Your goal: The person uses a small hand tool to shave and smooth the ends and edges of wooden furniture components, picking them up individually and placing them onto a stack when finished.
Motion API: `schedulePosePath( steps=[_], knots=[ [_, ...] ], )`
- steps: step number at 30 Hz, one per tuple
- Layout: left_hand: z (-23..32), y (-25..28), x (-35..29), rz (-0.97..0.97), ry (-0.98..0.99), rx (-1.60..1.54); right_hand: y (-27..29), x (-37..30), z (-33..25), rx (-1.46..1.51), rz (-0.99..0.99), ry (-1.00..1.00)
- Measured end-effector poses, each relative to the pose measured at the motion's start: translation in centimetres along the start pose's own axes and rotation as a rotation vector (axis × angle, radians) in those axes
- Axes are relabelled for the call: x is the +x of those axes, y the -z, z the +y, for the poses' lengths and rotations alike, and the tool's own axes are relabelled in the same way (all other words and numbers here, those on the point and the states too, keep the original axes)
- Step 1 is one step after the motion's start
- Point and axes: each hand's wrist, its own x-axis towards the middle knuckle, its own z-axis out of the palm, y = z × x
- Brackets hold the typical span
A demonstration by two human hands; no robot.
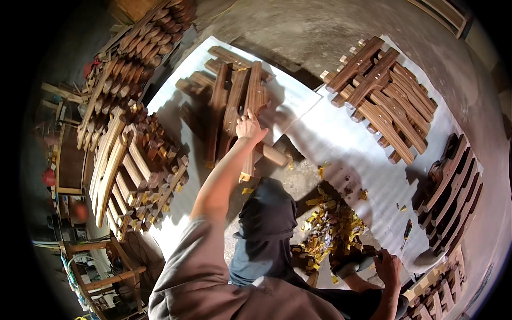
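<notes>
My left hand point(250, 128) reaches forward, fingers extended, and rests on the near part of a stack of dark brown wooden pieces point(234, 106). These long, shaped pieces lie crosswise on a white sheet point(301, 98). Its thumb is spread to the right. At the lower right is my right hand point(389, 269), fingers curled around something small and dark that I cannot make out. A pile of yellow and grey scraps point(325, 229) lies on the floor between the two hands. Right of it, a slim tool with a dark and yellow handle point(407, 233) lies on the sheet.
More brown wooden pieces point(384, 96) are stacked at the far right. Curved dark pieces point(450, 192) stand in a row below them. Lighter lengths of wood point(130, 170) are piled at left, with a wooden frame point(106, 274) nearer. Dark cloth point(266, 210) bulges before my body.
</notes>
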Motion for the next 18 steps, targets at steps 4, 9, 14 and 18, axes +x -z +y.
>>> schedulePosePath(
  steps=[4,9,14,18],
  knots=[
    [-1.2,-4.7,6.0,-0.008,0.208,0.155,1.0,0.3,-0.7,0.028,0.0,0.086],
    [1.6,-1.7,5.7,0.025,0.377,-0.195,2.7,0.9,0.6,0.128,0.113,0.089],
    [3.6,2.0,2.1,-0.03,-0.018,-1.081,3.5,0.4,0.7,0.196,0.247,0.054],
    [11.2,9.9,-6.1,-0.169,-0.311,-1.199,5.3,-1.4,-1.3,0.464,0.397,0.077]
  ],
)
